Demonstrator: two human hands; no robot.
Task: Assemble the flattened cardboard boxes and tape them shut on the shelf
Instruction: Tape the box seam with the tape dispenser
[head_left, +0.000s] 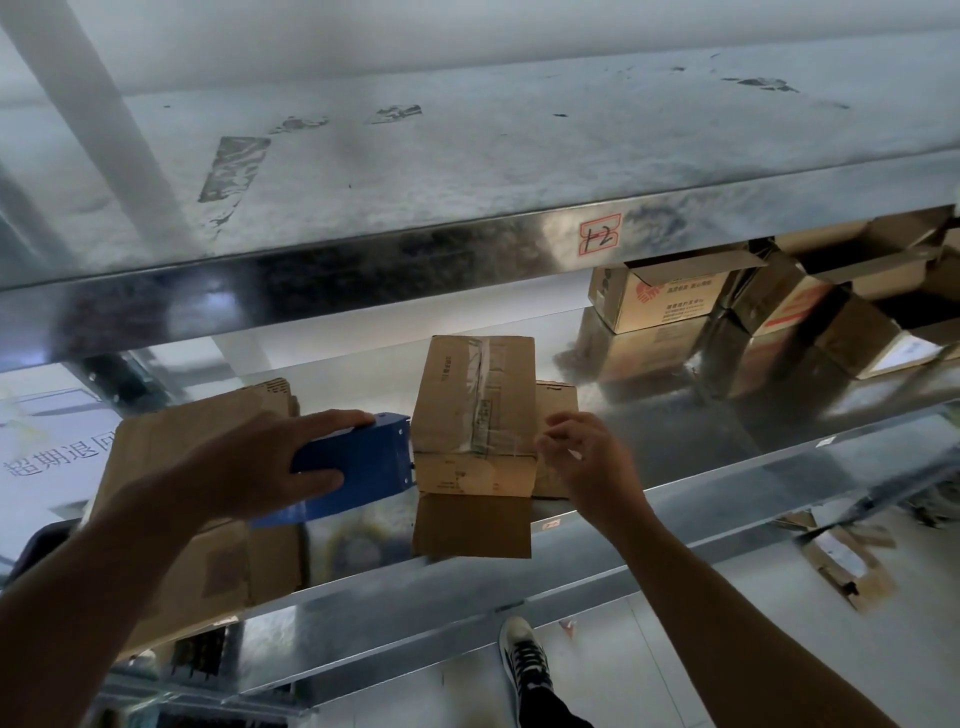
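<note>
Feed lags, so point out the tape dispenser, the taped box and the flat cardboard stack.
tape dispenser (363, 452): head view, blue side plate.
taped box (452, 400): head view, top face beside seam.
flat cardboard stack (223, 566): head view, near part.

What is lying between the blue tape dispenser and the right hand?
The taped cardboard box on the metal shelf; the head view shows it.

Shelf (701, 431): metal, smooth, mirror-glossy.
Upper shelf (467, 156): metal, duller, mottled grey.
Box (452, 405): brown cardboard, matt.
Tape (484, 374): clear film, shiny, wrinkled.
Dispenser (363, 457): blue, smooth, slight sheen.
Flat cardboard (156, 447): matt brown.
</note>
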